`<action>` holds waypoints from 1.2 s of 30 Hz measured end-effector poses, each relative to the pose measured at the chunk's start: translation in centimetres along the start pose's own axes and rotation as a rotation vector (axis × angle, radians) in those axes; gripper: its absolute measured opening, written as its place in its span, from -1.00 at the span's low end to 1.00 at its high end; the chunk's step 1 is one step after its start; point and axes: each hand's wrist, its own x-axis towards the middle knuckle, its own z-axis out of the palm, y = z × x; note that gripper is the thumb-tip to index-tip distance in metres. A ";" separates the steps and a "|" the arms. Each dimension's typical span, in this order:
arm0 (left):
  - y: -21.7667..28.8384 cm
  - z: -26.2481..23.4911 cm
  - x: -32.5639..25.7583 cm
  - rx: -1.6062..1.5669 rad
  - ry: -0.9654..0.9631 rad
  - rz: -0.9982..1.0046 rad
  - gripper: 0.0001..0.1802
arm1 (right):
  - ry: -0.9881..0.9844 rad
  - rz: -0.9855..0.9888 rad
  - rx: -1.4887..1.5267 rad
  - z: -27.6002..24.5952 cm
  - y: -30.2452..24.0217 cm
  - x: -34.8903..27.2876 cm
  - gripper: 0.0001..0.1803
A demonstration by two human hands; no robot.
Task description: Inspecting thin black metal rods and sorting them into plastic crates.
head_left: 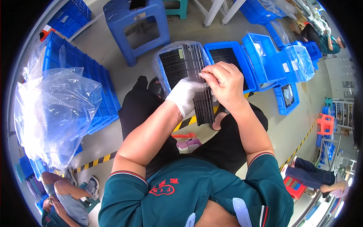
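Head view: holding black strips (204, 110) over the gap between black-trousered legs (139, 110), left hand's (185, 95) white-gloved fingers wrapped round; at their right edge, bare right hand (225, 81), thumb near fingertips, cannot tell if gripping. Just beyond, two blue bins (247, 72) of dark strips (173, 72); farther, blue stool (120, 16).

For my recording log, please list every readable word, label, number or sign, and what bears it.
Green shirt: red lettering and an outlined emblem on the chest; wording not copied.
White label on a blue crate: too small to read.
Pale slip beside the dark strips: unreadable.
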 end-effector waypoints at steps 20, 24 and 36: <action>-0.2 0.0 0.2 -0.023 0.015 0.013 -0.76 | -0.022 0.078 0.063 0.5 0.9 -0.4 -0.89; -0.4 -0.3 0.6 0.018 0.013 0.043 -0.73 | -0.055 0.013 0.013 0.5 0.7 -0.4 -0.89; 0.5 1.2 0.1 -0.045 0.049 -0.023 -0.78 | 0.104 -0.056 -0.033 -1.0 -0.8 0.6 -0.90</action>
